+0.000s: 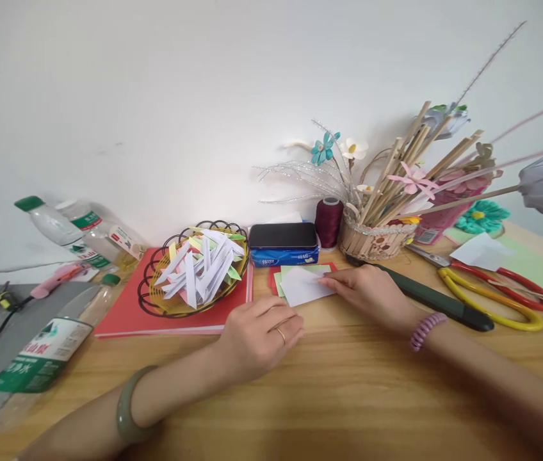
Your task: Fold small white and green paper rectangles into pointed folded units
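Nearest me bare wooden tabletop point(339, 384) lies open, my left hand point(257, 336) resting loosely curled holding nothing, my right hand point(372, 291) pinching the white paper slip point(303, 286) atop the small coloured paper stack point(276, 282), edge just before the blue tissue pack point(283, 257).

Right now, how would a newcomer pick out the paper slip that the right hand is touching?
Start at the black wire basket of folded paper strips, then go right past the blue tissue pack to a small stack of paper slips on the wooden desk. The white rectangular slip lies on top under the right hand's fingers, over green and red ones.
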The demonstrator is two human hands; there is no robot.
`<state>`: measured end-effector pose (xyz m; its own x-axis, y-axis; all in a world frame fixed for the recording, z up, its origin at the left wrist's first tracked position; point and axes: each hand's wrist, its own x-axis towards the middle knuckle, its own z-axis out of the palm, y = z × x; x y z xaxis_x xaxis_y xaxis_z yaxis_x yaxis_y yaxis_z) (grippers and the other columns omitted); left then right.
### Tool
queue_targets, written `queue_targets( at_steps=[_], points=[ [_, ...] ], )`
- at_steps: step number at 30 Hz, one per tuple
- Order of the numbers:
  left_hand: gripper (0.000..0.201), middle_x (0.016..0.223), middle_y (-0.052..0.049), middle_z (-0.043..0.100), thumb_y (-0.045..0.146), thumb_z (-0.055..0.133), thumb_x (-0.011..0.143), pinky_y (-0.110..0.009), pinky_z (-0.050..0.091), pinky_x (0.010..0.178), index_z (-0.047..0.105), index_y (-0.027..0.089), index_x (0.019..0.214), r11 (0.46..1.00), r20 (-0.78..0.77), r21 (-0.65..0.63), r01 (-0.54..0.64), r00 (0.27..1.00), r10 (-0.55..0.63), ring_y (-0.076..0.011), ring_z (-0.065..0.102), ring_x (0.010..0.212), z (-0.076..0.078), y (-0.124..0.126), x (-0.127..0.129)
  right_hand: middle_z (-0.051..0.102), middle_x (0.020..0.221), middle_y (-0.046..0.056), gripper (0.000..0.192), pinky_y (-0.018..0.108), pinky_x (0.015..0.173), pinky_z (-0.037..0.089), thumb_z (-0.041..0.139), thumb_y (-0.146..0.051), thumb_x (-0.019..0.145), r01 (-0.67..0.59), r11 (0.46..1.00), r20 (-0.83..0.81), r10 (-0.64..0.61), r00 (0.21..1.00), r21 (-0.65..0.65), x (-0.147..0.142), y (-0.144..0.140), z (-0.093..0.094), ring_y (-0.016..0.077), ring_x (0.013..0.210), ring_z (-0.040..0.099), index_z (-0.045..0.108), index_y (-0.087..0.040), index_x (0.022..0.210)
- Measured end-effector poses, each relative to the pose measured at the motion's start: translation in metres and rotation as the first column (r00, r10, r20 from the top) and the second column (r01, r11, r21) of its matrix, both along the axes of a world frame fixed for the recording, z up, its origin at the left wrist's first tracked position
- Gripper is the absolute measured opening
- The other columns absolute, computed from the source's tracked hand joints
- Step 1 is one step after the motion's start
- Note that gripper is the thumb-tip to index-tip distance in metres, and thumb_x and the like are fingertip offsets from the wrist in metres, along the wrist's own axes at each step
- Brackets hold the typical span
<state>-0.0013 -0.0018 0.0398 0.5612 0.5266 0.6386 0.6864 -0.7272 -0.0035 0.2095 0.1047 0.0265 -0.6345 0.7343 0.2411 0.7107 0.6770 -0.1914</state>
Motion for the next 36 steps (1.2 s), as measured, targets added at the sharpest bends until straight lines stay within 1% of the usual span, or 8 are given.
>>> queue_targets(
  at_steps=[4,9,12,14,19,24,30,36],
  points=[
    [0.008,0.082,-0.005,0.069,0.012,0.057,0.084,-0.029,0.056,0.069,0.063,0.011,0.089,0.999,0.051,0.033,-0.003,0.999,0.002,-0.0172,0.062,0.08,0.002,0.004,0.001,0.069,0.062,-0.002,0.035,0.022,0.046,0.04,0.044,-0.036,0.092,-0.034,0.999,-0.038,0.036,0.999,0.04,0.0,0.004,0.0,0.014,0.053,0.062,0.069,-0.024,0.07],
    [0.02,0.1,-0.012,0.067,0.011,0.057,0.084,-0.035,0.054,0.08,0.06,0.009,0.103,0.981,0.007,0.189,-0.035,0.999,0.035,-0.0217,0.06,0.096,0.005,0.004,0.007,0.071,0.093,0.008,0.034,0.031,0.069,0.049,0.035,-0.026,0.095,-0.057,0.969,-0.134,0.091,0.987,0.239,0.013,-0.015,0.004,0.0207,0.082,0.066,0.067,-0.017,0.098],
    [0.027,0.105,-0.013,0.065,0.021,0.058,0.086,-0.039,0.052,0.081,0.058,0.007,0.11,0.976,-0.097,0.218,-0.028,0.994,0.05,-0.0253,0.059,0.098,-0.001,-0.004,0.016,0.07,0.1,0.007,0.032,0.032,0.077,0.049,0.034,-0.018,0.094,-0.268,0.902,-0.073,0.309,0.948,0.338,0.023,-0.046,0.008,0.0201,0.092,0.063,0.066,-0.017,0.102],
    [0.015,0.088,-0.006,0.067,0.017,0.057,0.086,-0.034,0.052,0.075,0.061,0.012,0.1,0.989,-0.12,0.151,0.005,0.993,0.014,-0.0198,0.061,0.086,-0.01,-0.011,0.022,0.07,0.092,0.011,0.036,0.032,0.068,0.05,0.03,-0.009,0.092,-0.403,0.786,0.04,0.437,0.898,0.47,0.027,-0.064,0.009,0.0214,0.083,0.064,0.065,-0.011,0.097],
    [0.014,0.065,0.0,0.058,0.018,0.051,0.089,-0.023,0.045,0.054,0.061,0.015,0.079,0.997,-0.129,-0.062,-0.049,0.991,0.04,-0.014,0.055,0.065,-0.028,-0.022,0.029,0.065,0.085,0.007,0.03,0.031,0.063,0.049,0.034,-0.014,0.093,-0.437,0.884,0.011,0.442,0.897,0.166,0.036,-0.079,0.0,0.0179,0.074,0.059,0.063,-0.016,0.092],
    [0.02,0.075,-0.004,0.061,0.024,0.046,0.09,-0.026,0.046,0.055,0.064,0.015,0.087,0.963,-0.053,-0.261,-0.061,0.997,0.049,-0.0153,0.053,0.066,-0.021,-0.028,0.027,0.061,0.087,0.005,0.02,0.028,0.066,0.049,0.044,-0.018,0.09,-0.329,0.943,-0.168,0.317,0.934,-0.05,0.051,-0.069,-0.011,0.0162,0.078,0.058,0.063,-0.022,0.095],
    [0.017,0.076,-0.003,0.066,0.019,0.051,0.089,-0.025,0.048,0.062,0.067,0.018,0.087,0.92,0.173,-0.392,-0.004,0.982,0.077,-0.014,0.057,0.069,-0.025,-0.024,0.021,0.059,0.091,0.006,0.019,0.028,0.071,0.049,0.044,-0.026,0.092,-0.23,0.933,-0.312,0.139,0.94,-0.275,0.055,-0.062,-0.019,0.0161,0.082,0.059,0.062,-0.022,0.091],
    [0.024,0.074,-0.001,0.068,0.018,0.059,0.083,-0.024,0.05,0.061,0.065,0.02,0.107,0.798,0.238,-0.602,-0.036,0.946,0.221,-0.0146,0.061,0.067,-0.024,-0.018,0.017,0.058,0.084,0.004,0.025,0.028,0.065,0.048,0.041,-0.034,0.093,-0.108,0.906,-0.28,-0.012,0.96,-0.41,0.048,-0.061,-0.019,0.0156,0.072,0.058,0.059,-0.022,0.081]
  ],
)
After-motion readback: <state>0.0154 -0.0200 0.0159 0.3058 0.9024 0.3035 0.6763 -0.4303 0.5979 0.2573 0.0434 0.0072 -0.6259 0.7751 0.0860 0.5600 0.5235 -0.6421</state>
